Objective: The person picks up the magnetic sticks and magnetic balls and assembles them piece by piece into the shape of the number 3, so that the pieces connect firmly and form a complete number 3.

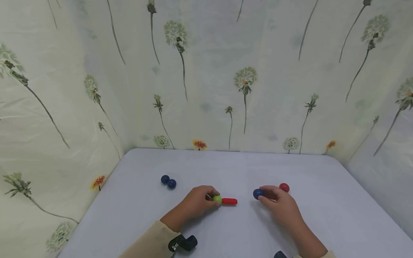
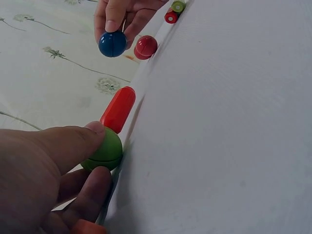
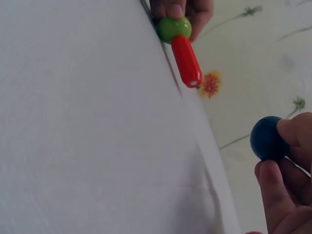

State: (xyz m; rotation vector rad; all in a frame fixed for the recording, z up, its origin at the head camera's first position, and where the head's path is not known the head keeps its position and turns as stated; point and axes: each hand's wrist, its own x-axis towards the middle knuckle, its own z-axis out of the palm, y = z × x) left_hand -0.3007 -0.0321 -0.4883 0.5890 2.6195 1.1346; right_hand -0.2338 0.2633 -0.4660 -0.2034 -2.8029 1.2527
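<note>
My left hand [image 1: 199,202] pinches a round green bead [image 1: 217,200] between thumb and fingers, low over the table. A long red bead [image 1: 229,201] sits end to end with the green one, pointing right. A thin pale strand or stick shows by the left fingers in the head view. To the right, my right hand [image 1: 284,208] holds a dark blue bead [image 1: 258,194] by thumb and fingertips. In the left wrist view this blue bead [image 2: 112,44] is apart from the long red bead [image 2: 118,109]. A round red bead [image 1: 284,187] lies just behind the right hand.
Two dark blue beads [image 1: 168,181] lie together at the left of the white table [image 1: 213,165]. In the left wrist view, a small red piece [image 2: 170,17] and a green piece [image 2: 178,6] lie far off. A flower-patterned curtain [image 1: 206,89] hangs behind the table.
</note>
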